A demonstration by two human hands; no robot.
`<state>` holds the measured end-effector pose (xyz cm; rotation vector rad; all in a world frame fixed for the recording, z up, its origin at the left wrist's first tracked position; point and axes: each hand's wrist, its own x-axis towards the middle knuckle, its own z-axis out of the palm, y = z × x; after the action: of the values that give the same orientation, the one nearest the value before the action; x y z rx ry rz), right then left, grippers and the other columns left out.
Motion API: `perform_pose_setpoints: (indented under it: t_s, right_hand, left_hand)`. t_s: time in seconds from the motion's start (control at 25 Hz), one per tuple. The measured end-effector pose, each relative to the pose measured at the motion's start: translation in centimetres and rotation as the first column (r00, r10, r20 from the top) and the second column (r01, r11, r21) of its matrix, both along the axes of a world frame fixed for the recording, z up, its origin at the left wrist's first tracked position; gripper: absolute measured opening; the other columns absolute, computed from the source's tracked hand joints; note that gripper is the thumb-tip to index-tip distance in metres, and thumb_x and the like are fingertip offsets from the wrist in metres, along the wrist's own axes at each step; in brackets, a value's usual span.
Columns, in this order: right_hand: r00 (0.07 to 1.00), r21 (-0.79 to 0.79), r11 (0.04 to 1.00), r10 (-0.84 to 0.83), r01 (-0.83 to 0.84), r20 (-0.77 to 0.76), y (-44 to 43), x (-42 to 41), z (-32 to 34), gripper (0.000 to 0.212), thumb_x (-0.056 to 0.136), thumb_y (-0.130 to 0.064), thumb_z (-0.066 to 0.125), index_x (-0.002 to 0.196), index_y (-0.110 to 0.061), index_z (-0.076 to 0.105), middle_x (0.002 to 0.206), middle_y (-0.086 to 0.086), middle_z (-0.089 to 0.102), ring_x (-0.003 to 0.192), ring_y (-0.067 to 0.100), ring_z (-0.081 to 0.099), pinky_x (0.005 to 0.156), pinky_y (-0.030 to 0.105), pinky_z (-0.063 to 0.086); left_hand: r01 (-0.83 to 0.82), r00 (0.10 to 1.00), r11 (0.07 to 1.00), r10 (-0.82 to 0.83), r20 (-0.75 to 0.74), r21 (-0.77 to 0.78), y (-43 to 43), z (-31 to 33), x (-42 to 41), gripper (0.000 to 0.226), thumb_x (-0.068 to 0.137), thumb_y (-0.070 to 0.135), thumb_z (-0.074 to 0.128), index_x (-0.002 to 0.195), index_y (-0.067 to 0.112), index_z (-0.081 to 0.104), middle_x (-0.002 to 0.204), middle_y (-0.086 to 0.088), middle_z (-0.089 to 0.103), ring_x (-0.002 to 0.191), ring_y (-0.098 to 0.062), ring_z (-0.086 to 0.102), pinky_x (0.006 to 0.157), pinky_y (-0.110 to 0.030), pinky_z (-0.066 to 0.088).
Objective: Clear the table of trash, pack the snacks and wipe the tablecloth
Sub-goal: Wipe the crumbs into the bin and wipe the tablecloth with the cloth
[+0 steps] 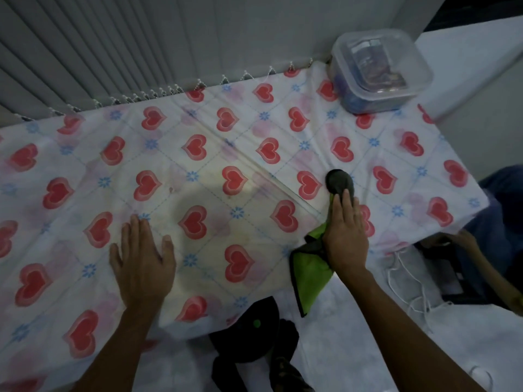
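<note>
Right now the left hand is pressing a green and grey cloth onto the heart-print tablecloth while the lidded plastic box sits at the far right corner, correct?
Not quite: the head view shows the right hand pressing the green and grey cloth onto the heart-print tablecloth. The left hand lies flat on bare fabric. The lidded plastic box does sit at the far right corner.

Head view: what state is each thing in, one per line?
Tablecloth: spread out, creased, faint stains near the middle.
Cloth: pressed flat on the tablecloth under the right hand.
Box: lid on, snacks inside, at the far right corner.
Left hand: flat, fingers spread, holding nothing.
Right hand: flat on the cloth.
</note>
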<state>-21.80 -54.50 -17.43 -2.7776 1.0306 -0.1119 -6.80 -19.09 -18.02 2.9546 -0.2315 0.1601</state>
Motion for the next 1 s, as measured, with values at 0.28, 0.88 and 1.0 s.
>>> perform_pose_setpoints:
  t_s: [0.28,0.88,1.0]
  right_hand:
    - [0.998,0.069,0.995,-0.070,0.069,0.008,0.6,-4.8,-0.5,0.067,0.094,-0.004,0.059,0.154,0.000,0.031,0.165,0.018,0.019,0.154,0.038,0.013,0.120,0.045,0.023]
    - [0.880,0.466,0.876,-0.315,0.126,0.354,6.5,-8.6,11.9,0.071,0.073,0.014,0.061,0.133,-0.023,0.056,0.121,0.003,0.063,0.108,0.019,0.060,0.079,0.004,0.039]
    - [0.901,0.542,0.838,-0.184,-0.066,0.393,7.7,-5.6,18.7,0.072,0.079,-0.001,0.076,0.138,-0.033,0.050,0.117,-0.002,0.066,0.102,0.011,0.063,0.082,0.019,0.049]
  left_hand:
    - [-0.004,0.999,0.998,0.001,-0.044,-0.063,0.2,0.0,0.1,0.073,0.102,0.055,0.028,0.156,0.007,0.035,0.166,-0.010,0.030,0.155,-0.027,0.024,0.122,-0.055,0.018]
    - [0.117,0.969,0.978,-0.150,-0.196,-0.170,0.0,6.1,0.8,0.091,0.093,0.069,0.038,0.155,0.004,0.033,0.166,-0.017,0.028,0.155,-0.033,0.021,0.123,-0.060,0.016]
    - [0.194,0.927,0.898,-0.299,-0.224,-0.395,-4.1,13.5,0.6,0.080,0.092,0.070,0.049,0.152,0.016,0.042,0.157,-0.008,0.045,0.145,-0.025,0.041,0.121,-0.046,0.027]
